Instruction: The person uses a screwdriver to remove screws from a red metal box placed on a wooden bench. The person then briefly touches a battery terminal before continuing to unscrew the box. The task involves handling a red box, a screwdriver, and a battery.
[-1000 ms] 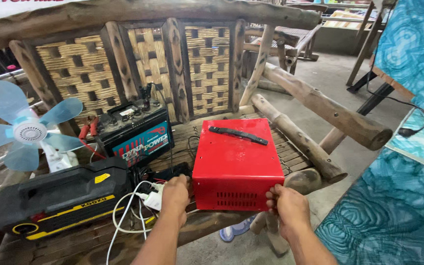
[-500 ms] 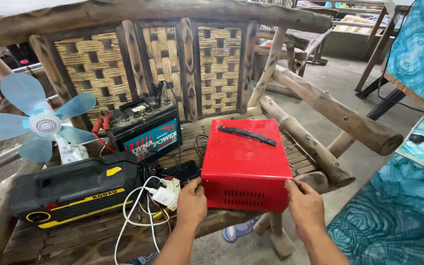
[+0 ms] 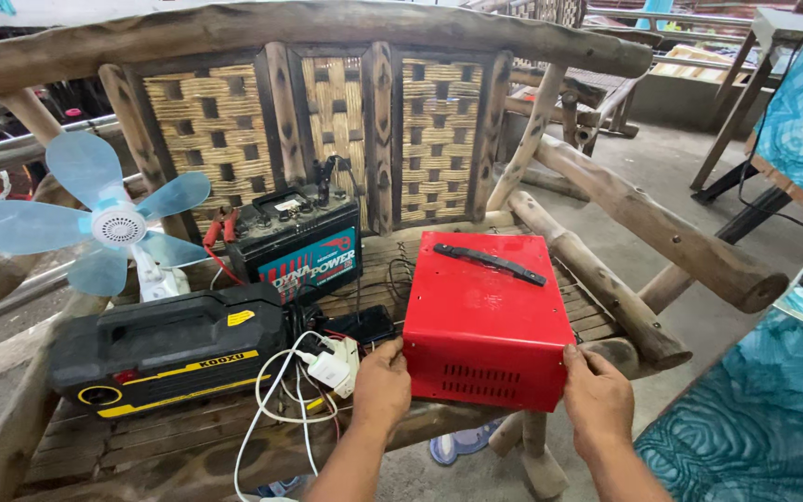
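- Head view: a red metal box (image 3: 485, 321) with a black carrying handle (image 3: 489, 263) on top sits at the front right of a wooden bench (image 3: 606, 316) — its vented front face points toward the camera.
- The left hand (image 3: 381, 386) presses against the box's lower left front corner, fingers curled on the edge; the right hand (image 3: 597, 400) grips the lower right corner, thumb on the front face.
- Behind and left of the box stands a black car battery (image 3: 299, 244) with a blue-and-red label on its front; red clamps (image 3: 220, 228) lie just beside its left end.
- In front of the battery lies a long black case (image 3: 169, 349) with a yellow stripe and a small yellow sticker on top.
- White cables and a white plug (image 3: 332, 367) tangle between the case and the left hand.
- A pale blue fan (image 3: 104, 223) stands at the bench's left end.
- Cut off or unclear — both forearms leave the bottom edge; the box's rear and underside are hidden; where the cables end under the tangle is hard to make out.
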